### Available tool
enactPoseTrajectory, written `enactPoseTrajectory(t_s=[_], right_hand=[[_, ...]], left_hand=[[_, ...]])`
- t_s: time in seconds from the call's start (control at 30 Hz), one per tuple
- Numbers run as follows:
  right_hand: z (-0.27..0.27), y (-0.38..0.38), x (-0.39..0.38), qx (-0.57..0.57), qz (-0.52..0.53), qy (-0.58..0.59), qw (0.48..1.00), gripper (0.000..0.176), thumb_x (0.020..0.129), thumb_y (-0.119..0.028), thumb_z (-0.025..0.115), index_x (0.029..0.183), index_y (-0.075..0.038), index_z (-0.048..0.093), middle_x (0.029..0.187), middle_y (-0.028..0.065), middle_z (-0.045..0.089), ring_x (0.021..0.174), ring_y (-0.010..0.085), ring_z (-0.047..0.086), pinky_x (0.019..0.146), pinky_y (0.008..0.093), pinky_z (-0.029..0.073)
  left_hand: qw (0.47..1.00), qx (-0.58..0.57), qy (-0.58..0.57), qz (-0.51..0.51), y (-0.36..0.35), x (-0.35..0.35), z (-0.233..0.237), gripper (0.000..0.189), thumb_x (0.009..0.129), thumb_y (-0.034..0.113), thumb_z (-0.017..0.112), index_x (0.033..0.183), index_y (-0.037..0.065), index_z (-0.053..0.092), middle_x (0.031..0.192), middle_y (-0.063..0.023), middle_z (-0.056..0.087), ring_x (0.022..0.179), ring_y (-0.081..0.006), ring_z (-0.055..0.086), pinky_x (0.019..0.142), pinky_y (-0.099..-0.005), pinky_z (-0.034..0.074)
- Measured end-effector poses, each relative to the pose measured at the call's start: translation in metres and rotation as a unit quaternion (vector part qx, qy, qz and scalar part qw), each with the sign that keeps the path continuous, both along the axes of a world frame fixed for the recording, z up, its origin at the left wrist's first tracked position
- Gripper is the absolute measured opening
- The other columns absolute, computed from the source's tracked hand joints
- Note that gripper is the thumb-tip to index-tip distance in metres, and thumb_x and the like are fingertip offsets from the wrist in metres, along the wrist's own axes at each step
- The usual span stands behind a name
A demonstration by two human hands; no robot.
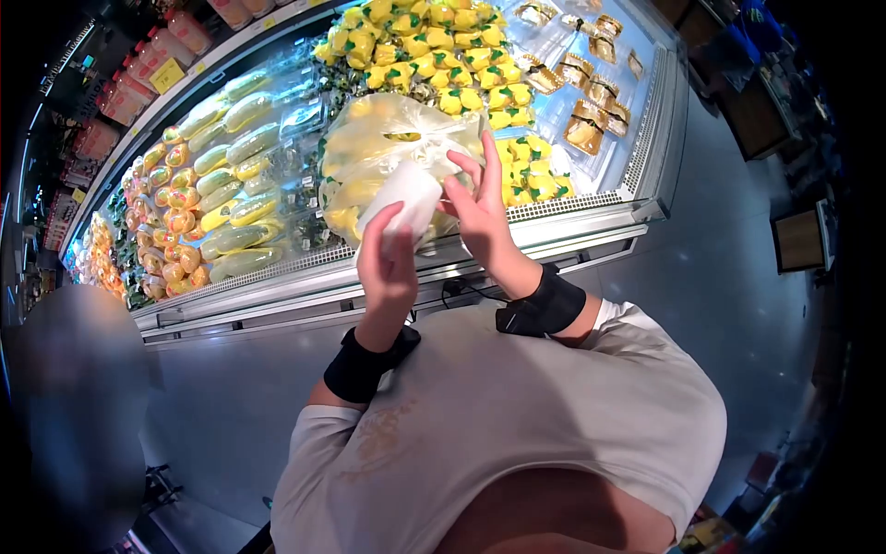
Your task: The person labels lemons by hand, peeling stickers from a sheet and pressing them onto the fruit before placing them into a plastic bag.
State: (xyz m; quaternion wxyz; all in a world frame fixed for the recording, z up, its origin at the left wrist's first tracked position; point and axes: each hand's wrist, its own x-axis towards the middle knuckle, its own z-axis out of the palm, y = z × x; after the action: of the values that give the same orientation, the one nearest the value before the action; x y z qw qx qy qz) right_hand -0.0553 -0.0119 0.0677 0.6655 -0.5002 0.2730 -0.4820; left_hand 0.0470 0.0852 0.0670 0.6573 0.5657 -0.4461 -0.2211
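Observation:
A smooth white roll-shaped object (413, 189) is gripped by my left hand (389, 263), its fingers wrapped round the lower end. I cannot make out exactly what kind of thing it is. My right hand (482, 208) is just to its right, fingers apart, with the fingertips close to the object's edge and to the bag. Behind both hands rests a translucent plastic bag (360, 138), gathered near its middle, with yellow items showing through. Part of the bag is hidden by my hands and the white object.
A refrigerated display case (554, 222) runs across the front. On it lie wrapped green-and-yellow produce (231, 189), small round orange packs (171, 222), yellow packs (434, 46) and brown-and-gold packs (586, 125). Pink bottles (166, 46) stand on a shelf at upper left. A blurred shape (78, 397) is at left.

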Motion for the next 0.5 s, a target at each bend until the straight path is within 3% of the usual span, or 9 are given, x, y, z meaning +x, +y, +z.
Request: enactPoseTrajectory(t_s=[0.07,0.17,0.2,0.27,0.37,0.4,0.47,0.5], right_hand=[[-0.009,-0.013,-0.003,0.031,-0.064,0.014,0.997,0.069,0.094,-0.016,0.051,0.149,-0.011,0.008,0.124,0.0109,0.051,0.099,0.0125,0.049,0.088,0.027,0.04],[-0.007,-0.029,-0.015,0.037,-0.123,-0.039,0.991,0.066,0.094,-0.015,0.051,0.148,-0.011,0.012,0.123,0.0113,0.051,0.104,0.0129,0.048,0.096,0.0285,0.034],[-0.005,-0.033,-0.019,0.033,-0.136,-0.062,0.988,0.065,0.094,-0.015,0.051,0.147,-0.009,0.013,0.121,0.0116,0.052,0.104,0.0135,0.048,0.098,0.0293,0.033],[-0.01,-0.047,-0.03,-0.002,-0.164,-0.075,0.984,0.067,0.093,-0.006,0.051,0.146,-0.008,0.01,0.114,0.0122,0.055,0.093,0.0092,0.049,0.083,0.023,0.041],[-0.001,-0.075,-0.062,-0.034,-0.176,-0.082,0.98,0.076,0.085,0.005,0.058,0.146,-0.007,0.012,0.113,0.013,0.056,0.093,0.0092,0.051,0.077,0.0209,0.043],[0.002,-0.087,-0.079,-0.046,-0.182,-0.087,0.978,0.077,0.084,0.006,0.059,0.146,-0.007,0.014,0.113,0.0137,0.056,0.093,0.0095,0.052,0.077,0.0207,0.044],[0.01,-0.108,-0.116,-0.101,-0.19,-0.064,0.974,0.074,0.082,0.007,0.06,0.143,-0.006,0.02,0.117,0.0157,0.053,0.098,0.0117,0.053,0.079,0.0223,0.046],[0.01,-0.115,-0.134,-0.12,-0.182,-0.055,0.974,0.069,0.081,0.007,0.061,0.14,-0.006,0.027,0.123,0.0167,0.05,0.107,0.0145,0.051,0.079,0.0233,0.048]], left_hand=[[0.99,0.014,-0.132,-0.04,-0.01,-0.008,-0.014,0.026,0.093,0.007,0.055,0.118,0.002,0.054,0.101,-0.0146,0.062,0.085,-0.0193,0.061,0.074,-0.0285,0.048],[0.979,-0.045,-0.186,-0.073,-0.03,-0.028,-0.005,0.029,0.09,0.003,0.056,0.119,0.003,0.054,0.088,-0.0146,0.065,0.073,-0.0218,0.063,0.067,-0.0305,0.05],[0.98,-0.033,-0.167,-0.1,-0.034,-0.032,-0.001,0.029,0.09,0.003,0.056,0.119,0.003,0.054,0.091,-0.0168,0.065,0.076,-0.0259,0.064,0.069,-0.0324,0.05],[0.975,-0.04,-0.189,-0.111,-0.044,-0.041,0.004,0.038,0.087,0.006,0.061,0.124,0.004,0.052,0.094,-0.0182,0.065,0.082,-0.0297,0.064,0.074,-0.0354,0.05],[0.963,-0.07,-0.235,-0.109,-0.06,-0.049,0.023,0.051,0.082,0.011,0.068,0.128,0.004,0.05,0.098,-0.0183,0.064,0.09,-0.0327,0.064,0.08,-0.0379,0.049],[0.957,-0.021,-0.222,-0.183,-0.064,-0.034,0.031,0.061,0.083,0.014,0.069,0.136,0.002,0.041,0.104,-0.0155,0.066,0.097,-0.0252,0.064,0.085,-0.0327,0.048],[0.962,0.008,-0.264,-0.069,-0.093,-0.011,0.034,0.048,0.083,0.017,0.066,0.127,0.003,0.051,0.099,-0.015,0.066,0.087,-0.0334,0.063,0.08,-0.0371,0.049],[0.967,0.063,-0.24,-0.049,-0.115,0.009,0.026,0.042,0.084,0.018,0.063,0.123,0.003,0.055,0.097,-0.0159,0.066,0.086,-0.0336,0.064,0.078,-0.0371,0.049]])
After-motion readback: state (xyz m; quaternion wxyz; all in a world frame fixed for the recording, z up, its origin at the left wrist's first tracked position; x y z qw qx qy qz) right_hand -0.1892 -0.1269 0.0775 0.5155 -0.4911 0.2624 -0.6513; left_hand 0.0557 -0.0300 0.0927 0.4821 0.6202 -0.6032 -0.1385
